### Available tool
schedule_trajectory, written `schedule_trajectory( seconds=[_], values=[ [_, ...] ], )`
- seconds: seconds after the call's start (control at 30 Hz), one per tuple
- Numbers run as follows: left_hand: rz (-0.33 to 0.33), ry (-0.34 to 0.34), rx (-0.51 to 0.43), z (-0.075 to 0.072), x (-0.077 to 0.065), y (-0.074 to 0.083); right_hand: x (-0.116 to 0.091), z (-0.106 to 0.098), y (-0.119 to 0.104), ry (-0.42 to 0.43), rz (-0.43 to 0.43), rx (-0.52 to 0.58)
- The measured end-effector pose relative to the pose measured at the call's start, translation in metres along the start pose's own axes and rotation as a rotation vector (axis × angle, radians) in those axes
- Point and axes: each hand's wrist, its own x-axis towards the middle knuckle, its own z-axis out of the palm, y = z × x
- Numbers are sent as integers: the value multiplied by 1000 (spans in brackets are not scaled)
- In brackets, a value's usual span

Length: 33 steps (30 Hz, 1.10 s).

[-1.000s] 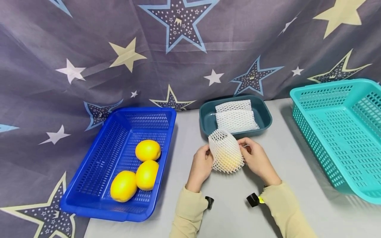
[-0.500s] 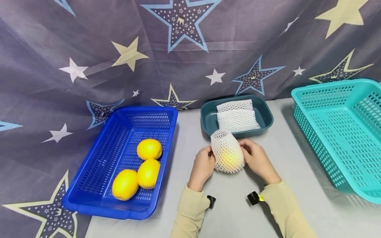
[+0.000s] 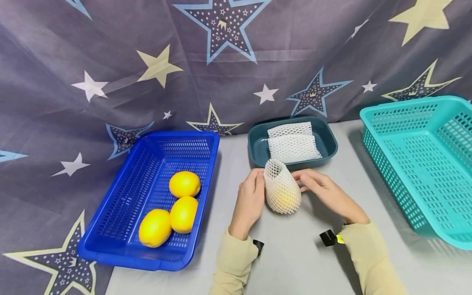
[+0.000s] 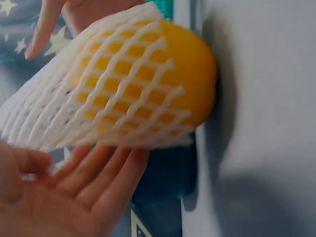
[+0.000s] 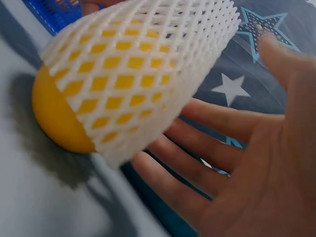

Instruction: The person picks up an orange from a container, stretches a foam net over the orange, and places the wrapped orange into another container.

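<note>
A yellow oval fruit [image 4: 200,74] stands on the table inside a white foam net sleeve [image 3: 282,186], its lower end bare below the mesh. The sleeve's upper end is loose and gapes above the fruit. My left hand [image 3: 250,200] is at the sleeve's left side; in the left wrist view its fairly straight fingers [image 4: 106,173] touch the mesh, the thumb apart from them. On the other side, my right hand [image 3: 328,194] has its fingers spread, fingertips against the sleeve and thumb raised away, as the right wrist view shows.
Behind the fruit, a dark teal tray [image 3: 330,141] holds flat foam nets [image 3: 294,148]. A blue basket [image 3: 114,256] with 3 yellow fruits [image 3: 155,228] stands left. On the right is a turquoise basket [image 3: 402,184]. A star-patterned cloth [image 3: 228,82] hangs along the back.
My right hand has loosened from the sleeve's side, its fingers straightening and its wrist swinging right. My left hand has slid up towards the sleeve's loose end. The sleeve looks narrower.
</note>
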Motion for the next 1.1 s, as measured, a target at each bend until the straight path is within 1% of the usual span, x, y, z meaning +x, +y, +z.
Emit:
schedule_trajectory(
  seconds=[0.1, 0.2, 0.27, 0.33, 0.47, 0.53, 0.67, 0.77, 0.83, 1.0, 1.1],
  values=[
    [1, -126, -48, -8, 0, 0, -2, -2, 1, -25, 15, -10],
    [-10, -256, -125, -10, 0, -1, -1, 0, 3, -32, 13, -14],
    [-8, -317, -144, -9, 0, -2, 0, 2, 5, -42, -2, 6],
    [0, -356, -169, -6, 0, -4, 0, 2, 6, -52, -10, 17],
    [36, -385, -153, -3, -1, -9, -1, -1, 9, -87, -4, 58],
    [27, -400, -151, -2, -1, -10, -1, -2, 12, -110, 11, 55],
    [9, -425, -70, 1, -1, -12, -1, -3, 16, -140, 64, 37],
    [3, -418, 14, 4, -1, -15, 0, -2, 19, -147, 103, 7],
    [-3, -408, 46, 5, -1, -16, 0, -2, 21, -153, 122, -15],
    [-27, -393, 64, 9, 0, -21, 0, -1, 23, -167, 147, -4],
    [-29, -395, 68, 10, 0, -23, -1, -1, 25, -172, 158, 17]
  ],
)
